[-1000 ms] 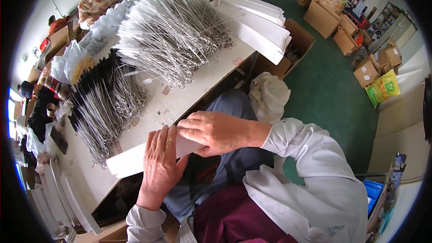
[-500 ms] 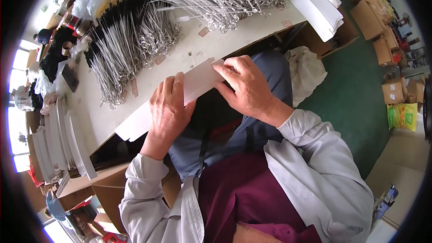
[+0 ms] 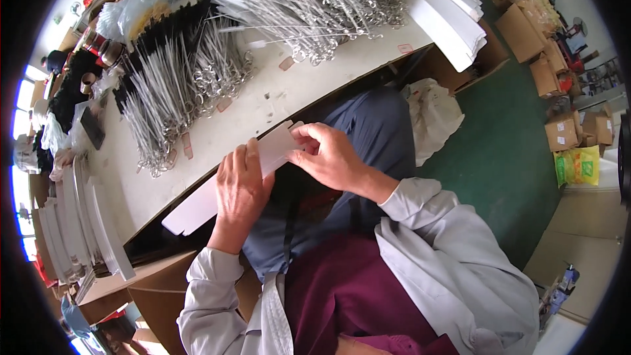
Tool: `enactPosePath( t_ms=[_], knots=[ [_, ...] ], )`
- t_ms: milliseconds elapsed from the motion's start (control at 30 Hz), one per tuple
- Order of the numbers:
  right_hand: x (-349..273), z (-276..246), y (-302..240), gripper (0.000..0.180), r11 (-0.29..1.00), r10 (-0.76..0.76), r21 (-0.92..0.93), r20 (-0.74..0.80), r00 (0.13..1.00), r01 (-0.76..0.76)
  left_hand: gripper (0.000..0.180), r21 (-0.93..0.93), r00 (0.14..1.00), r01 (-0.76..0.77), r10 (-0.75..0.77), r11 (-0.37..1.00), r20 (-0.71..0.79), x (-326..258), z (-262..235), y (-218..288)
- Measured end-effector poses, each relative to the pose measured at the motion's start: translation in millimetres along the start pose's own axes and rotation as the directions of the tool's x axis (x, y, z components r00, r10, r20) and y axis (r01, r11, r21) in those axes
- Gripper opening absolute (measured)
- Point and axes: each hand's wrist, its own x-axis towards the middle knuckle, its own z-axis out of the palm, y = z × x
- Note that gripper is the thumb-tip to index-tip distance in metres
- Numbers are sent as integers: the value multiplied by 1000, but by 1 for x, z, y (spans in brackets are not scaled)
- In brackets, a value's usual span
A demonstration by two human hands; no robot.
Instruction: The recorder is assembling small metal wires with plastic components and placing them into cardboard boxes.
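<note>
Head view: left hand (image 3: 242,185) and right hand (image 3: 328,156) gripping white card strip (image 3: 197,205).

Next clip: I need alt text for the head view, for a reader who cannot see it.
Two bare hands hold a long white card strip over the lap at a white table's edge: left hand mid-strip, right hand pinching its right end. Piles of metal brushes and white card stacks lie beyond.
</note>
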Motion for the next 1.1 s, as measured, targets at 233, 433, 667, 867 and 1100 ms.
enactPosePath(
  t_ms=[233,433,667,867,1100],
  knots=[
    [12,-18,0,31,842,321,299,390,863,-449,72,-73,997,-82,82,994,-12,3,6,4],
    [25,-32,0,43,611,380,413,596,708,-675,65,-114,999,-38,39,993,8,-2,10,0],
    [13,-28,-9,58,996,18,-85,203,979,-1,63,-169,999,-22,28,985,34,3,7,-3],
    [24,-4,0,61,617,-430,-444,501,751,650,60,-290,997,19,3,957,77,7,8,-2],
    [37,-19,-4,59,555,-497,-434,511,701,710,63,-238,998,16,0,971,66,2,-11,-12]
  ],
)
